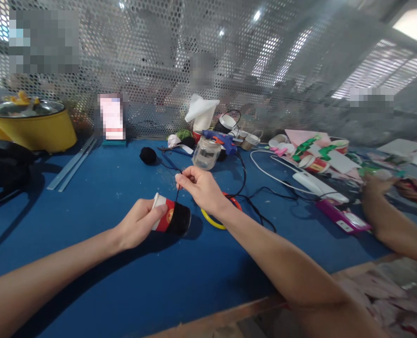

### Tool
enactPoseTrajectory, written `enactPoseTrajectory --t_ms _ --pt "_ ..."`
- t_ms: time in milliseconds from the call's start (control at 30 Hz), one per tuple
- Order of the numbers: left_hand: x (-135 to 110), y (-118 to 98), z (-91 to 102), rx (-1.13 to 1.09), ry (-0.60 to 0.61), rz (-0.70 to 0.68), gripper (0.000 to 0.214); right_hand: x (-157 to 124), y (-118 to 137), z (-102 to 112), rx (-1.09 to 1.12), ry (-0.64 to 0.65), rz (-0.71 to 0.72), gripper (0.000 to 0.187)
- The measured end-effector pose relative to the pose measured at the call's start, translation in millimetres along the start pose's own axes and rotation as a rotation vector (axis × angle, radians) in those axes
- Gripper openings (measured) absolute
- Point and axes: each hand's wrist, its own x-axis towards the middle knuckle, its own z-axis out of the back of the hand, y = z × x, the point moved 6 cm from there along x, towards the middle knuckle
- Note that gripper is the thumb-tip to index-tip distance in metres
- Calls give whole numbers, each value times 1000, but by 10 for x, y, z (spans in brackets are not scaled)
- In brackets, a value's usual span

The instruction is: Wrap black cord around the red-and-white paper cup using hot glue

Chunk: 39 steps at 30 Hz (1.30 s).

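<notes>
My left hand point(141, 221) grips a paper cup point(168, 213) lying on its side, its white rim toward me and its base to the right. Red and white printing shows near the rim, while black yarn covers the lower part. From the cup a strand of black yarn point(178, 193) rises to my right hand point(201, 185), which pinches it between thumb and fingers. A ball of black yarn point(147, 156) rests farther back on the blue table point(124, 286). Behind my right hand stands a clear plastic jar point(207, 154).
A blue glue gun point(223, 141) lies behind the jar. Yellow and red rings point(213, 221) sit under my right forearm. At right are a white power strip point(319, 187), cords, a purple box point(342, 217) and a co-worker's arm point(387, 220). A yellow pot point(32, 129) and phone point(112, 117) stand left.
</notes>
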Motion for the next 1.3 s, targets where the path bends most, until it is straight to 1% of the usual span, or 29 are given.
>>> enactPoseTrajectory --t_ms 300,633,867,1000,1200,1300 --pt "-19 -62 -17 57 13 -100 34 -24 -34 -61 -42 57 -62 19" --pt "-29 -78 -9 88 9 -177 33 -32 -33 -104 -99 131 -70 18" --pt "-45 -112 7 113 -17 -235 34 -56 -43 -144 -71 175 -135 16" --pt "-44 -137 19 128 -28 -275 34 -57 -82 -160 -74 196 -141 17" --pt "-44 -154 36 130 -46 -301 34 -55 -146 -193 -84 223 -134 20" --pt "-41 -133 38 77 -45 -278 34 -49 -153 -200 -73 221 -138 20"
